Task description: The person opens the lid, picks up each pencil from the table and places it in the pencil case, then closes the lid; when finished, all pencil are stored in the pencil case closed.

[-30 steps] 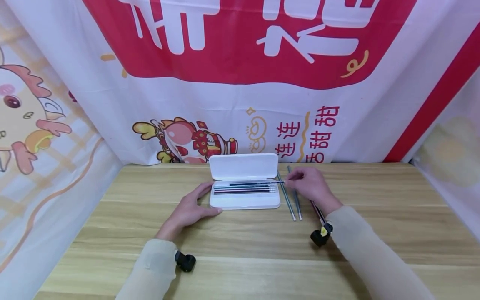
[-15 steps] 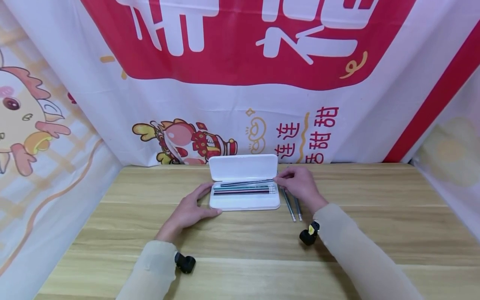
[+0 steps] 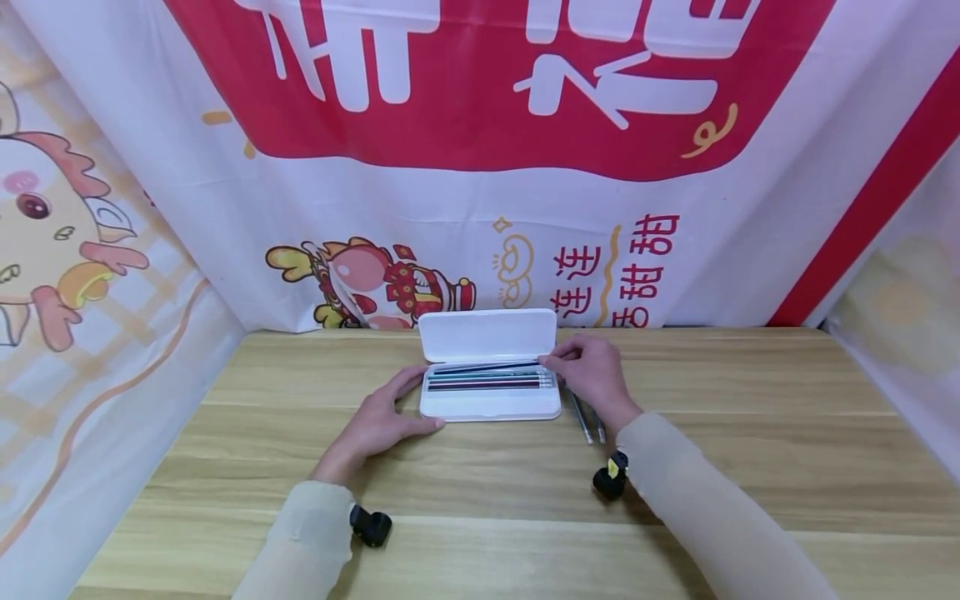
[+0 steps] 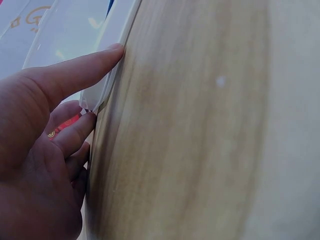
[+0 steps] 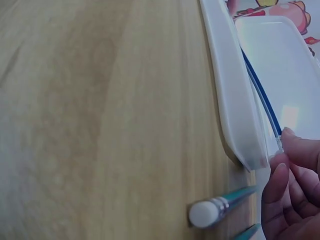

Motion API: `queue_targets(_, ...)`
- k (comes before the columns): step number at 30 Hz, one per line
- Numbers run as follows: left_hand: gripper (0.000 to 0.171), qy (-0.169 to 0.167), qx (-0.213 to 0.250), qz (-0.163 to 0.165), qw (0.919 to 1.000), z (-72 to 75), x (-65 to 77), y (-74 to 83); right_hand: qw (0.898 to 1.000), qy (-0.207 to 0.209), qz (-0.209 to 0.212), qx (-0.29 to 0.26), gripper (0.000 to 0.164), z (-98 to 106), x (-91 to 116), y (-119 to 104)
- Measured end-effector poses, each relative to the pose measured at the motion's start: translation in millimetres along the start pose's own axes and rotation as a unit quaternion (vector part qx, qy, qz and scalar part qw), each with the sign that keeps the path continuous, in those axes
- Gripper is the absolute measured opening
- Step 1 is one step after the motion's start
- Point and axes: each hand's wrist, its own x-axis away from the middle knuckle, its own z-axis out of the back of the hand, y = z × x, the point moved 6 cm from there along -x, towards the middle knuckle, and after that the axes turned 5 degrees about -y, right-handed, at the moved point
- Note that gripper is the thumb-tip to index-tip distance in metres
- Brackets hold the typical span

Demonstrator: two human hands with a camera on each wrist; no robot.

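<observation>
As we look down at the counter (image 3: 480, 500), our right hand (image 3: 591, 371) pinches one dark blue pencil (image 5: 262, 92) by its eraser end, between thumb and fingertip. That pencil slants along the back of an open white case (image 3: 491, 408), its held end over the right part of the case and its far end reaching toward the left. Just in front of it, a row of pencils (image 3: 483, 384) in teal and dark tones lies inside, eraser ends to our right. We have our left hand (image 3: 382, 419) spread wide at the left end of the case, the thumb touching near the front corner and the fingers toward the back.

Behind the tray part, the lid (image 3: 487, 335) stands raised and leans back before a printed cloth (image 3: 480, 217). Two teal pencils (image 3: 581, 417) lie on the counter just beside the right end of the case, partly hidden under our right hand. We wear pale sleeves (image 3: 686, 475) and small black cameras (image 3: 371, 525) at both wrists.
</observation>
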Motion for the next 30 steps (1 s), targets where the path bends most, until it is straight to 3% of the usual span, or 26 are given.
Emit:
queue_targets(10, 0.087, -0.001, 0.004, 0.001, 1.0000, -1.2, 0.8, 0.2, 1.000, 0.020, 0.012, 0.000, 0.021, -6.1, 1.1, -2.8)
queue_targets(30, 0.087, 0.000, 0.001, 0.002, 1.0000, -0.6, 1.0, 1.3, 1.000, 0.006, -0.002, -0.003, 0.013, -6.2, -0.2, 0.0)
